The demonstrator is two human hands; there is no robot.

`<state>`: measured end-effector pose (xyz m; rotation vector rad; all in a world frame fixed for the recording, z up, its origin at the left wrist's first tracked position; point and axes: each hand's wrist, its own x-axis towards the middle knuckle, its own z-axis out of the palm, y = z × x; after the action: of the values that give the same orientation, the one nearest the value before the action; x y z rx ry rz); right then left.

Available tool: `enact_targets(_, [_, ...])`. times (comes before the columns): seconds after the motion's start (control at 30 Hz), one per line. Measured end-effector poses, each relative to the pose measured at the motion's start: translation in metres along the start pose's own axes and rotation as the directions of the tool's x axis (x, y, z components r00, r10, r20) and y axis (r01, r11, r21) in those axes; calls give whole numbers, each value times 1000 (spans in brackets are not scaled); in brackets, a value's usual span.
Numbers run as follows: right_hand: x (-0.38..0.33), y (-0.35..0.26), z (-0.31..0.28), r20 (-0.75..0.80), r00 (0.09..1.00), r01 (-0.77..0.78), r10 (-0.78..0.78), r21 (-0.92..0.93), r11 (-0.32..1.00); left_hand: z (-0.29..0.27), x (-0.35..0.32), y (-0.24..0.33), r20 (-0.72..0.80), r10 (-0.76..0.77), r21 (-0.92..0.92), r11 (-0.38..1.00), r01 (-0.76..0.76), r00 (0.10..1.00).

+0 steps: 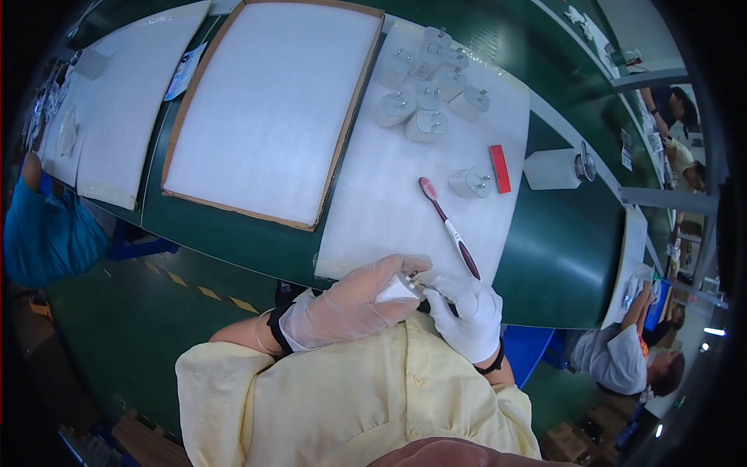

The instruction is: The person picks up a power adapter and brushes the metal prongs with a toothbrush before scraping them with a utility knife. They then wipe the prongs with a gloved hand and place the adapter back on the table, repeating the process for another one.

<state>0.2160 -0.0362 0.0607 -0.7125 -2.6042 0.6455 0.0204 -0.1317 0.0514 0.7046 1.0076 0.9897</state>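
Observation:
My left hand [354, 302], in a thin glove, is closed around a white plug adapter [398, 289] held near my chest. My right hand [467, 310], in a white glove, pinches at the adapter's metal prongs with its fingertips. What the right fingers hold is too small to tell. Just beyond my hands a toothbrush [450, 227] with a pink head and dark handle lies on a white foam sheet [373, 202]. One single white adapter [470, 182] stands farther out on that sheet, next to a red block [499, 168].
A cluster of several white adapters [424, 86] stands at the sheet's far end. A cardboard tray lined with white foam [272, 109] lies to the left on the green table [560, 257]. A white container [556, 169] sits right. Other people work at left and lower right.

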Motion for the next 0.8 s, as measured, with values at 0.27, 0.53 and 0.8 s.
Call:
enact_targets(0.27, [9, 9, -20, 16, 987, 160, -159, -59, 985, -16, -1, 15, 156, -85, 246, 968, 45, 984])
enact_targets(0.53, [23, 1, -42, 365, 844, 458, -394, -106, 883, -20, 0, 14, 292, -40, 404, 911, -85, 956])
enact_targets(0.8, [27, -2, -42, 430, 831, 429, -352, -93, 899, -18, -4, -4, 310, 127, 409, 877, -253, 942])
